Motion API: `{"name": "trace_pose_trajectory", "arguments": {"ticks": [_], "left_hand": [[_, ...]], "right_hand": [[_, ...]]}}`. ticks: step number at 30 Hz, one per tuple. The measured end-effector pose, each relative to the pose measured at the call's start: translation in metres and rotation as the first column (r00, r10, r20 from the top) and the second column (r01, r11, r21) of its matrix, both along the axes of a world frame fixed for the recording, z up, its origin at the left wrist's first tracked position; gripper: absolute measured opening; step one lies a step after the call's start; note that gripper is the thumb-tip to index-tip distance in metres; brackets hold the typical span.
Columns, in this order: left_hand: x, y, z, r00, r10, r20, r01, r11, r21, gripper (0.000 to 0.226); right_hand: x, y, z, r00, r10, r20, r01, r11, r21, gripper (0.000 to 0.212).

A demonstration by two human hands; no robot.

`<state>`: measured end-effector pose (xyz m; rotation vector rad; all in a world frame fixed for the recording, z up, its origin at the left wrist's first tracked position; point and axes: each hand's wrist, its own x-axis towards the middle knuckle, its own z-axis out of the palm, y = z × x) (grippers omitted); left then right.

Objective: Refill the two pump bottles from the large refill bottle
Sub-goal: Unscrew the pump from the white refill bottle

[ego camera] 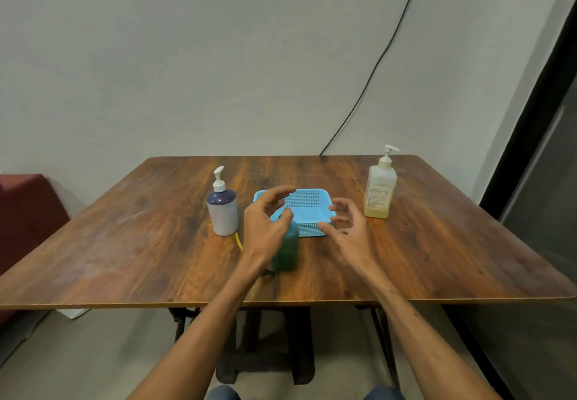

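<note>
Early days, I reckon: both pumps are on. The green refill bottle [285, 251] stands on the table [125, 243] in front of the blue basket [307, 209]. The left hand [265, 221] is spread by its cap (blurry, may touch) and the right hand [349, 227] is spread, holding nothing. Next up is probably gripping the bottle and uncapping it.

The light is soft and a bit dim. The table [125, 243] has a pale shine on its left side. The green bottle [285, 252], the left hand [265, 221] and the right hand [346, 224] look blurry. The picture bends near its edges.
</note>
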<state>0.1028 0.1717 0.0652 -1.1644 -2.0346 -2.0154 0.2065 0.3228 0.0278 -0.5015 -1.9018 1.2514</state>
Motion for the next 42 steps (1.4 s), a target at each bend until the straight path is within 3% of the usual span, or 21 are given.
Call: {"name": "trace_pose_trajectory", "arguments": {"ticks": [10, 16, 21, 25, 31, 42], "left_hand": [[0.023, 0.128, 0.012, 0.972, -0.195, 0.133, 0.202, 0.978, -0.044, 0.041], [0.016, 0.209, 0.002, 0.959, -0.163, 0.23, 0.188, 0.978, -0.091, 0.052], [0.001, 0.263, -0.014, 0.951, -0.175, 0.255, 0.215, 0.966, -0.141, 0.072], [-0.006, 0.29, -0.021, 0.924, -0.269, 0.273, 0.316, 0.938, -0.145, 0.079], [-0.013, 0.299, -0.023, 0.943, -0.28, 0.182, 0.308, 0.939, -0.152, 0.055], [0.013, 0.211, -0.006, 0.935, -0.311, 0.17, 0.325, 0.943, -0.064, 0.054]], "right_hand": [[0.014, 0.086, 0.027, 0.958, -0.267, -0.104, 0.266, 0.964, -0.029, 0.041], [0.009, 0.152, 0.023, 0.924, -0.383, 0.012, 0.383, 0.924, 0.015, 0.074], [-0.004, 0.198, 0.013, 0.974, -0.166, 0.155, 0.185, 0.975, -0.12, 0.107], [-0.009, 0.223, 0.009, 0.978, -0.033, 0.205, 0.06, 0.99, -0.127, 0.094], [-0.007, 0.224, 0.012, 0.991, 0.001, 0.134, 0.021, 0.987, -0.161, 0.082], [0.036, 0.139, 0.044, 0.986, 0.129, 0.105, -0.111, 0.98, -0.164, 0.081]]}}
